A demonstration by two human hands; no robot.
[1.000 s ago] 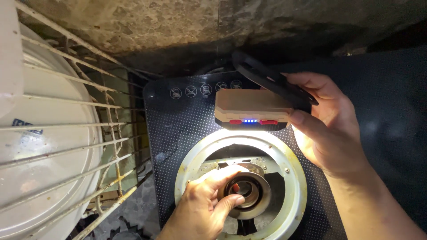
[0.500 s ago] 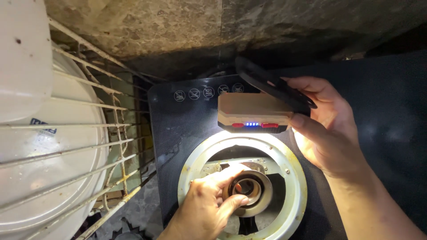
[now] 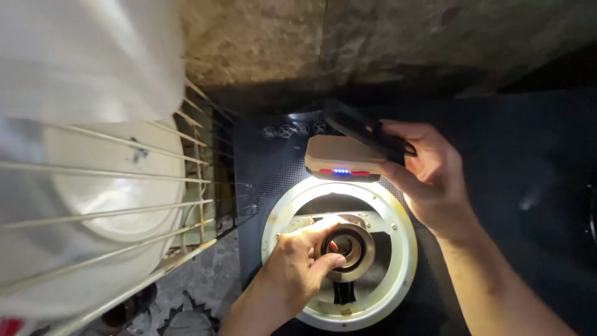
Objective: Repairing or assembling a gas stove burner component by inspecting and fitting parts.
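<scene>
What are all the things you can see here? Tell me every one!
lamp: one, tan with small blue and red lights, held over the ring, shining down
white ring: one, round, set in the dark surface at centre
metal burner part: one, dark and round, inside the ring
black stove top: one, dark, fills the right side
wire rack: one, pale rods, left side
white bowl: one, behind the rack rods
stone wall: one, grey-brown, along the top
left hand: one, fingers on the burner part
right hand: one, holding the lamp
</scene>
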